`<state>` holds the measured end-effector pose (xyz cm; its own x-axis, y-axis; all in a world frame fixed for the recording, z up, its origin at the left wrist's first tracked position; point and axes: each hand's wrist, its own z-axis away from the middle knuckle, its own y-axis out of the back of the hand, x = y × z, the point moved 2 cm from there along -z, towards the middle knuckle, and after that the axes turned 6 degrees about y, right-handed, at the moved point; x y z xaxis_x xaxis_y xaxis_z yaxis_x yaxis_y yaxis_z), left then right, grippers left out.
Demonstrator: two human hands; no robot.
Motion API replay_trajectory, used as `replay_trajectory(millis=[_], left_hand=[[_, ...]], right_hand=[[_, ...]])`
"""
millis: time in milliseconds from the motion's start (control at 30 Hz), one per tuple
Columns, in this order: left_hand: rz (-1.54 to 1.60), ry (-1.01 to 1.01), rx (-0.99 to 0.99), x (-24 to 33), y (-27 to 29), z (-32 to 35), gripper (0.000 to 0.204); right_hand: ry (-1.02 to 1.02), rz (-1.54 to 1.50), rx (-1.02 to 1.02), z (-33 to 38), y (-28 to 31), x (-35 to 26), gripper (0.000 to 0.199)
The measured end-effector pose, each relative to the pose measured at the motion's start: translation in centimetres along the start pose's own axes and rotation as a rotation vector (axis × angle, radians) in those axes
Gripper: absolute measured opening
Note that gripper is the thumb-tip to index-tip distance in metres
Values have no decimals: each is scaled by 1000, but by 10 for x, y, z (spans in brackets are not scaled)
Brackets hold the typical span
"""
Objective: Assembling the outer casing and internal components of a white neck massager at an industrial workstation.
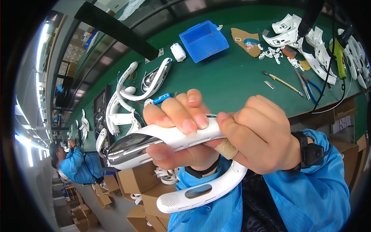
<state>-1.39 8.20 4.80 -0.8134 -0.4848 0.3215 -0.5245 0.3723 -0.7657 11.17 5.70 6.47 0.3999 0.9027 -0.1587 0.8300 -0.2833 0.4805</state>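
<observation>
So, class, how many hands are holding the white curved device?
2: the left hand by the glossy dark panel, the right hand farther right along the white curved device.

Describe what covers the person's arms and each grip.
The sleeves are loose, blue and faintly lined. The right wrist wears a black strap with a chunky dark device; the left wrist, a black band. The left grip and right grip are gloveless; a beige bandage wraps one right finger.
</observation>
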Motion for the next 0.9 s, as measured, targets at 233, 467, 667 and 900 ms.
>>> replay_trajectory(millis=[233, 467, 667, 900], left_hand=[[-119, -40, -55, 4, 19, -5, 57], [-225, 152, -197, 13, 22, -18, 116], [-884, 365, 163, 116, 109, -1, 53], [-1704, -71, -450, 56, 13, 28, 49]], right_hand=[[-332, -308, -33, 3, -4, 13, 34], [-1225, -1491, -193, 28, 3, 23, 33], [-1121, -1184, 52, -1, 29, 32, 37], [-1196, -1239, 323, -15, 9, 26, 45]])
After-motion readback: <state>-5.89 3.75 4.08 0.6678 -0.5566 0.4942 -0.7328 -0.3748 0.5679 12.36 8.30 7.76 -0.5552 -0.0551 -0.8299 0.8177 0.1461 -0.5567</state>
